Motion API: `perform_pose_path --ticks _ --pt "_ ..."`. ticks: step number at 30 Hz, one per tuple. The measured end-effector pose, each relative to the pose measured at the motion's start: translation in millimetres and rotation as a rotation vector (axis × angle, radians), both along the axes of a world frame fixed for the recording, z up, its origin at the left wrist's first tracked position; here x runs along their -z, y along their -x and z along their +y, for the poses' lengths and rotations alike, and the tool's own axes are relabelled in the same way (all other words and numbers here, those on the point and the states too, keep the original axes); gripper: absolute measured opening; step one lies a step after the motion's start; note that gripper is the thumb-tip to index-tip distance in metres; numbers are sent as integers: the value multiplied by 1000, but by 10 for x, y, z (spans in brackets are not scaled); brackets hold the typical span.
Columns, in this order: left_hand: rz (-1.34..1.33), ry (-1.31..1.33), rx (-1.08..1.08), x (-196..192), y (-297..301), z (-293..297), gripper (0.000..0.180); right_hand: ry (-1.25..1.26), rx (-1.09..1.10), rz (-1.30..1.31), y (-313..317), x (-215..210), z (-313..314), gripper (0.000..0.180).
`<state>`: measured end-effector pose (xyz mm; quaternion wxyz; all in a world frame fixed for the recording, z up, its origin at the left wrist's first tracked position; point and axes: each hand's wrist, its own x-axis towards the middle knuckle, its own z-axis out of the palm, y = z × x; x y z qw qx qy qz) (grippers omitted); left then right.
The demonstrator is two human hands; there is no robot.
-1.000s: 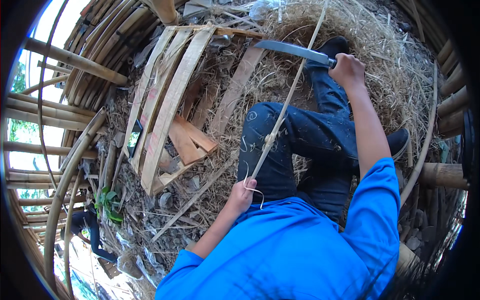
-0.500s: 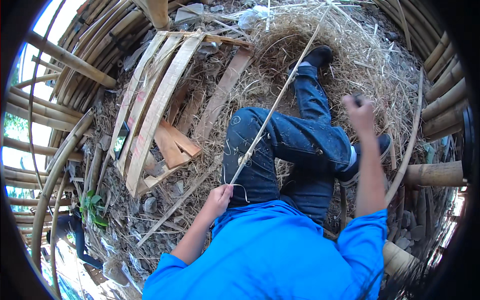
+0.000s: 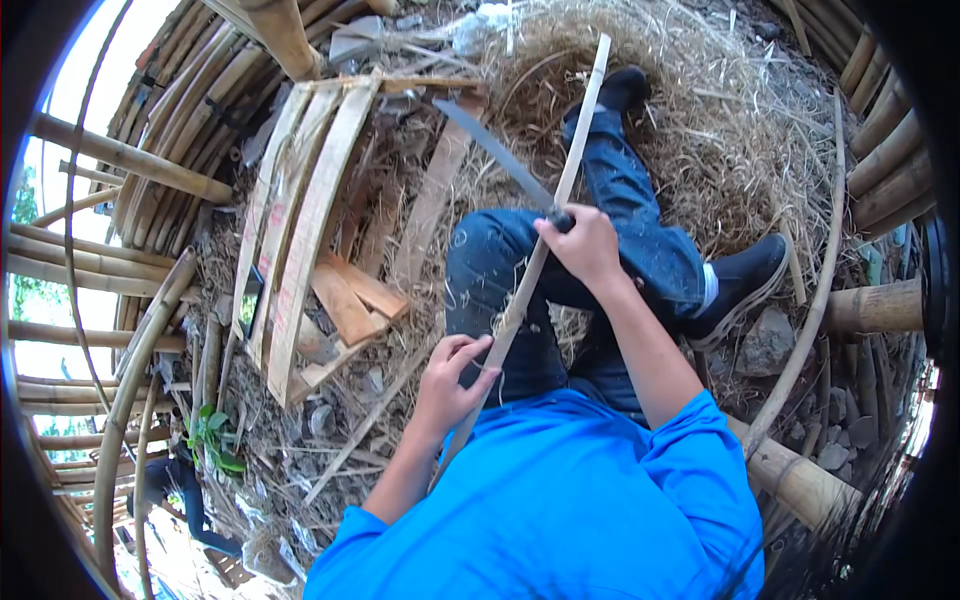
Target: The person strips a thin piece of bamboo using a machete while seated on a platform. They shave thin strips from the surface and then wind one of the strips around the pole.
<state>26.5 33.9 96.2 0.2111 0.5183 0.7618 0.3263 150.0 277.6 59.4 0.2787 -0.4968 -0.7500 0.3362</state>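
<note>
A long pale bamboo strip (image 3: 520, 290) slants across my lap, its far end above my outstretched foot and its near end against my blue shirt. My left hand (image 3: 447, 388) holds the strip loosely near my waist, thumb over it and fingers curved at its left edge. Higher up, my right hand (image 3: 585, 247) is closed around the dark handle of a long-bladed knife (image 3: 495, 155). The grey blade crosses the strip and points to the far left. The exact contact between blade and strip is hidden by my right hand.
A slatted wooden pallet (image 3: 310, 230) lies at the left, with a dark phone-like object (image 3: 250, 303) on it. Shavings (image 3: 720, 150) cover the ground ahead. Bamboo poles (image 3: 890, 190) border both sides. Another person (image 3: 180, 495) is at the lower left.
My right hand has come in from the right, bringing the knife to the strip. The strip has slid toward my body, and my left hand now holds it farther along rather than at its end.
</note>
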Motion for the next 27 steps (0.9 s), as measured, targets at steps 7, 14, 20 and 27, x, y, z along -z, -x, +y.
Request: perform_pose_path --ticks 7,14,20,27 --pt "260 -237 71 -22 340 -115 10 108 -19 -100 32 -111 13 33" --pt "505 475 -475 -387 1256 -606 47 101 -8 -108 37 -76 7 33" --pt "-20 325 -96 -474 86 -119 60 156 18 -126 60 -146 -52 32" --pt "-303 353 -54 151 -177 -208 29 192 -48 -36 -7 -160 12 30"
